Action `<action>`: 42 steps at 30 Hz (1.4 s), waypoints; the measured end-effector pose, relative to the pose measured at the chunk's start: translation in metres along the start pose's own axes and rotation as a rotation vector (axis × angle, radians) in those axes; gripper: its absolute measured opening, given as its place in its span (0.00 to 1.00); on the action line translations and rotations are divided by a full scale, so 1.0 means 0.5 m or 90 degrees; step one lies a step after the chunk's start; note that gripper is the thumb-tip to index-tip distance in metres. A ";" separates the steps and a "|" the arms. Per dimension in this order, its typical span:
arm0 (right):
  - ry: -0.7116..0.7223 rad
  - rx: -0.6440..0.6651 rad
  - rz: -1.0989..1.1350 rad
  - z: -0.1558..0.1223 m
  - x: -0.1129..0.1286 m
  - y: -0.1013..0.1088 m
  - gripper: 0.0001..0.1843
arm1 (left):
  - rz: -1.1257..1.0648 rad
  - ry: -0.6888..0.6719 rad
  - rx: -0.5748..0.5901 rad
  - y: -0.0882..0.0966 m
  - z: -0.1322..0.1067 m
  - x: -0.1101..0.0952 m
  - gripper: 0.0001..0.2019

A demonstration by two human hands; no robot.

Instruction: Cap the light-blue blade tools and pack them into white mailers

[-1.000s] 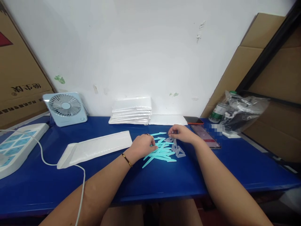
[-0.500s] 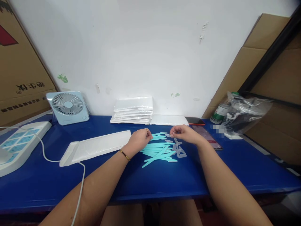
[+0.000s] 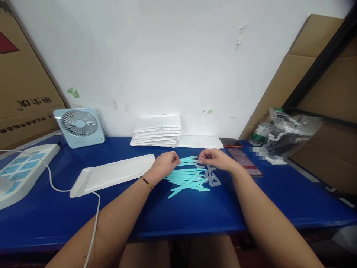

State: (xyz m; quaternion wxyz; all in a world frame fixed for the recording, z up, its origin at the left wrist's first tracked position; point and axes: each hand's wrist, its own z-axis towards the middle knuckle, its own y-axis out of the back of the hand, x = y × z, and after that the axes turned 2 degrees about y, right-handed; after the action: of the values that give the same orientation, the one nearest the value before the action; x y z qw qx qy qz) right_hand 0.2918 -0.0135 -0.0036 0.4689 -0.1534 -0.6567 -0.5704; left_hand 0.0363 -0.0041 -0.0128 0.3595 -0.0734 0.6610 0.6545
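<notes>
Several slim turquoise eyebrow razors (image 3: 186, 182) lie in a loose, crossing pile on the blue table. Beside their right ends are small clear plastic caps (image 3: 214, 180). At the pile's upper left, my left hand (image 3: 166, 163) is closed in a pinch on the left end of a turquoise eyebrow razor (image 3: 187, 160). My right hand (image 3: 213, 158) has its thumb and forefinger pinched together by that razor's other end, at what looks like a clear cap; the fingers partly hide it. A flat white padded envelope (image 3: 117, 173) lies left of my left hand.
Against the wall sit a stack of white padded envelopes (image 3: 157, 130) and another single envelope (image 3: 199, 142). Two phones lie right of it, the nearer one (image 3: 245, 162) face up. A fan (image 3: 80, 126), a power strip (image 3: 28, 173) and a white cable (image 3: 97, 212) occupy the left; a bottle (image 3: 262, 134) stands right.
My right hand has shifted slightly left, towards the left hand, and its fingertips now meet the razor's right end. My left hand has barely moved.
</notes>
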 end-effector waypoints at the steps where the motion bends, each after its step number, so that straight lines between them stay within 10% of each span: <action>1: 0.000 -0.004 -0.003 0.000 -0.001 0.001 0.16 | 0.000 0.000 -0.002 0.000 0.001 0.002 0.08; 28: 0.012 -0.035 0.049 0.013 0.007 -0.033 0.15 | -0.038 -0.018 0.018 -0.013 0.012 -0.001 0.10; 34: -0.033 -0.112 -0.087 0.022 -0.022 -0.028 0.12 | 0.075 -0.048 -0.086 -0.017 0.012 -0.001 0.12; 42: -0.046 -0.006 -0.238 0.011 -0.020 -0.019 0.07 | 0.103 -0.123 0.071 -0.026 0.003 -0.007 0.04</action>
State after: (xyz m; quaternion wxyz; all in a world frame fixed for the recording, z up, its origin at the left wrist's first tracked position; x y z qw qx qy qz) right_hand 0.2877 -0.0081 -0.0169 0.3304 -0.0514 -0.6872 -0.6450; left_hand 0.0468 -0.0059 -0.0214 0.3712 0.0633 0.6626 0.6475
